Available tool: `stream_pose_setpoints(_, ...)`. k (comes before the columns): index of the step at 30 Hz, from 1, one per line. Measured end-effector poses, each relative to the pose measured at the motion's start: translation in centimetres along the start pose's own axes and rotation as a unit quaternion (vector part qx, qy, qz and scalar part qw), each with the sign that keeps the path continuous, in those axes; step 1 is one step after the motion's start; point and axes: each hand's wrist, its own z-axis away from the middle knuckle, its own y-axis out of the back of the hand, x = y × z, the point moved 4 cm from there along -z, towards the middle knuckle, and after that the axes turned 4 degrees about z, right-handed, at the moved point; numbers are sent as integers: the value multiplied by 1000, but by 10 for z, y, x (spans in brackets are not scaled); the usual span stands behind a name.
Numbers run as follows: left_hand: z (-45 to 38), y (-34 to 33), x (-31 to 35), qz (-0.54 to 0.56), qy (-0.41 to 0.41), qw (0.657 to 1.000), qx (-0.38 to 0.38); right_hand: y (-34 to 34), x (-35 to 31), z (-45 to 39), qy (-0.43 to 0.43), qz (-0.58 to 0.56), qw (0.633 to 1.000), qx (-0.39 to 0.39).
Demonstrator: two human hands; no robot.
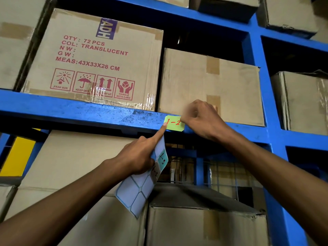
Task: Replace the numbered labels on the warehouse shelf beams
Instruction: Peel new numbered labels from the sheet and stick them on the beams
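A green label marked "1-2" in red sits on the blue shelf beam. My right hand pinches the label's right end with curled fingers. My left hand grips a label sheet and stretches its index finger up so that the tip presses the label's left edge. The sheet is pale with outlined blank cells; a teal sticker reading "1-3" and another written sticker show on it beside my fingers.
Taped cardboard boxes stand on the beam, one printed in red, a plain one behind my right hand. More boxes fill the level below. A blue upright rises to the right. A yellow panel shows at the left.
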Motion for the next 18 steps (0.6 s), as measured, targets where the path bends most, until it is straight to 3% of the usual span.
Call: stream_pose_setpoints(18, -2, -10, 2, -40, -23, 999, 23, -5, 6, -4, 28, 69, 997, 30)
